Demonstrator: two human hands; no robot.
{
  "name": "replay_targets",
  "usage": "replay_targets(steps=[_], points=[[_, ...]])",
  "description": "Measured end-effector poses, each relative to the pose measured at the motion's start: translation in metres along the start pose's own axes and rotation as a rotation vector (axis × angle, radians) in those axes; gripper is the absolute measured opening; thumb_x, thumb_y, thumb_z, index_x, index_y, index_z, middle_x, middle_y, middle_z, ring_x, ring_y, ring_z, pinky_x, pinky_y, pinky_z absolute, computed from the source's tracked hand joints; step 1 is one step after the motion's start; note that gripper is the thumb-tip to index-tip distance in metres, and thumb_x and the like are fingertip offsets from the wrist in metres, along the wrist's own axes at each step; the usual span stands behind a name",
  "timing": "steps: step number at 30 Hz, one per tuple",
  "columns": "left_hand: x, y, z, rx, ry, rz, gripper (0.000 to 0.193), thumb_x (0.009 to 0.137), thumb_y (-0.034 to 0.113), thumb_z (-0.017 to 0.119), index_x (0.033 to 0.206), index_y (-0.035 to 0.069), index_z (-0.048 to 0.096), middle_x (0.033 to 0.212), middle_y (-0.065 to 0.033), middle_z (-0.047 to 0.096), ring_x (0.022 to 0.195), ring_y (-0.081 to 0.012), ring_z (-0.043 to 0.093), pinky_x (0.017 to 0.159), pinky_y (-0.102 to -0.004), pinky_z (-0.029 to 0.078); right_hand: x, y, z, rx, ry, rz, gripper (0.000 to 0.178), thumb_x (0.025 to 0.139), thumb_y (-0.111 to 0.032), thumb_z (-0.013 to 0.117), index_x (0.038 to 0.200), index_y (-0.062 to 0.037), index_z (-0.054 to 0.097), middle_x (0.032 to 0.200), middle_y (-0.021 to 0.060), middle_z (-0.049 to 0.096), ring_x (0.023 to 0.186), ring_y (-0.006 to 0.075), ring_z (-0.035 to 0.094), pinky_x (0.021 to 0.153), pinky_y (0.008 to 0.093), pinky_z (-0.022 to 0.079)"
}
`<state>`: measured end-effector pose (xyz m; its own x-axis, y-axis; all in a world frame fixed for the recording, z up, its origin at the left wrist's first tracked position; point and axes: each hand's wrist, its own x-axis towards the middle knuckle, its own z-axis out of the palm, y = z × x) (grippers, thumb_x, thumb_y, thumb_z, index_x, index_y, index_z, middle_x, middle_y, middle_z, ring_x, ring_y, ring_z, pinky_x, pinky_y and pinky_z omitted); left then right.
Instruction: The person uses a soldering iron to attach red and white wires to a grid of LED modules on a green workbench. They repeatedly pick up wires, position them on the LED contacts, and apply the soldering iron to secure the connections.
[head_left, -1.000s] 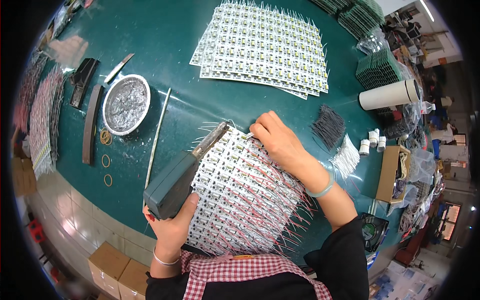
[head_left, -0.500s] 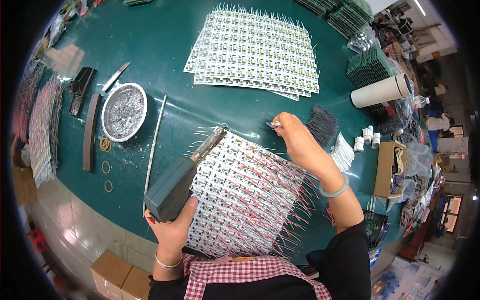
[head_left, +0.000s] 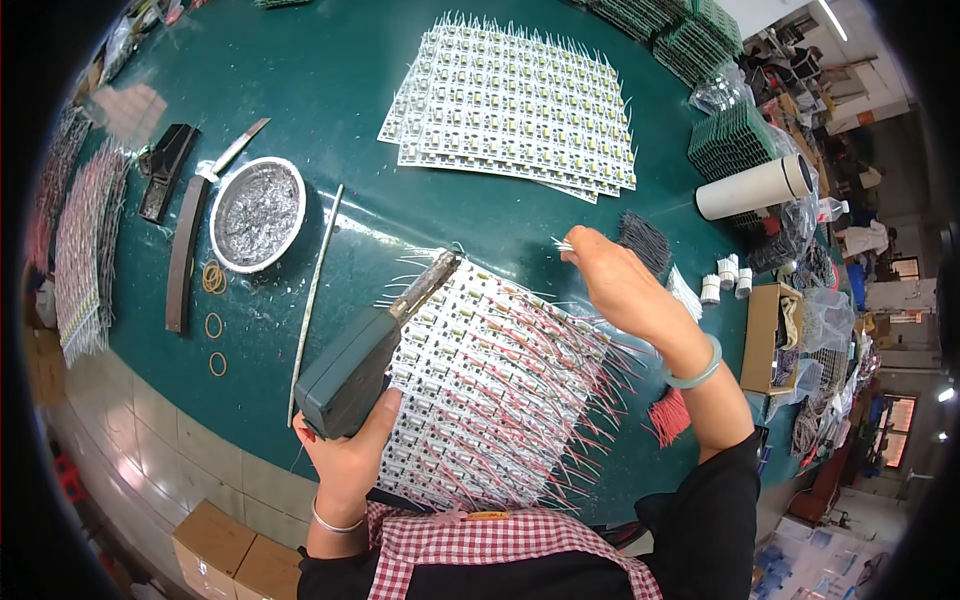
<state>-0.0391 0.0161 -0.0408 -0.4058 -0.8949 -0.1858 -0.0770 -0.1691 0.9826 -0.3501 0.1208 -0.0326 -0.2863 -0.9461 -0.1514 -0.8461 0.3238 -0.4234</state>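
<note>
My left hand point(head_left: 350, 455) is closed round the dark green boxy body of a soldering gun point(head_left: 350, 372). Its metal barrel reaches to the upper left edge of a panel of white circuit boards point(head_left: 470, 390), where the tip sits. Rows of red and white wires stand out from this panel, mostly on its right part. My right hand point(head_left: 615, 275), beyond the panel's upper right edge, pinches a few short white wires point(head_left: 563, 244) whose ends poke out past the fingertips. Beside that wrist lie bundles of black wires point(head_left: 645, 240) and white wires point(head_left: 684, 295).
Stacked finished-looking white panels point(head_left: 515, 105) lie at the back. On the left are a white-rimmed bowl point(head_left: 258, 215) of silvery material, a thin rod point(head_left: 318, 300) and rubber bands point(head_left: 214, 325). A white tumbler point(head_left: 752, 188), a cardboard box point(head_left: 768, 335) and red wires point(head_left: 669, 415) lie right.
My right hand has shifted slightly to the right, still pinching the white wires. The soldering gun stays at the panel's upper left edge. The whole view has shifted a little.
</note>
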Motion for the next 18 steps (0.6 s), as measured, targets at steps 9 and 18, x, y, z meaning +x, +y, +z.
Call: replay_targets(steps=[9,18], points=[[-0.002,-0.001,-0.006,-0.021,-0.021,0.004,0.036,0.078,-0.009,0.072,0.113,-0.006,0.064,0.093,-0.0091,0.068,0.055,-0.0076,0.053,0.047,-0.0211,0.039,0.023,-0.019,0.006,-0.802,-0.193,-0.125,0.012,0.075,-0.006,0.067,0.085,-0.0016,0.073,0.092,0.0125,0.059,0.092,0.0290,0.061,0.070,0.0401,0.052],[-0.003,-0.006,-0.013,0.009,-0.007,0.022,0.041,0.078,-0.009,0.072,0.118,-0.005,0.063,0.099,-0.0106,0.069,0.057,-0.0075,0.054,0.048,-0.0215,0.040,0.040,-0.043,0.037,-1.069,-0.302,-0.143,0.013,0.073,-0.012,0.072,0.084,-0.0069,0.076,0.083,0.0101,0.065,0.079,0.0243,0.062,0.065,0.0386,0.049]])
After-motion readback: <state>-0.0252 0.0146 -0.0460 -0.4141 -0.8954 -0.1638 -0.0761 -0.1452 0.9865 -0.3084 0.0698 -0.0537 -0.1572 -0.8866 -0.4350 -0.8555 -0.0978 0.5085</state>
